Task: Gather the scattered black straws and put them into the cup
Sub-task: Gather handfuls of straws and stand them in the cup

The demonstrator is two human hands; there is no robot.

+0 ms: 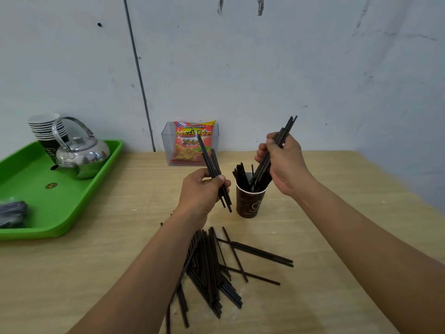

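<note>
**Table stock, near edge to wall; bearings taken from the cup**

1. Loose straws (207, 266): black, a crossed heap lying flat on the wooden table (337, 237) at 6 o'clock. Neither hand touches it. A few strays fan out toward 4 o'clock.
2. Left hand (199, 191): just beside the cup at 9 o'clock, raised off the table. Its fingers and thumb are curled tight round a small bundle (209, 157) of straws, the tops leaning to 11 o'clock.
3. Cup (250, 201): brown paper, upright. We read "latte" in pale letters near the base; the other print is too small for us. Standing straws (240, 175) lean inside it.
4. Right hand (284, 162): above the cup at 1 o'clock, clamped on a second bundle (287, 128). The bundle's lower ends dip inside the cup's rim. The two hands are apart, with the cup between them.
5. Clear box (167, 145): at 11 o'clock, against the wall. It holds a snack bag (193, 143) on which we read "Kentang Goreng", "French Fries" and "2000".
6. Green tray (60, 213): far off at 9 o'clock. It carries a steel kettle (81, 155) and stacked cups (47, 126) whose lettering is half hidden and unreadable. A dark bundle (12, 213) at its near corner is too blurred to identify.
</note>
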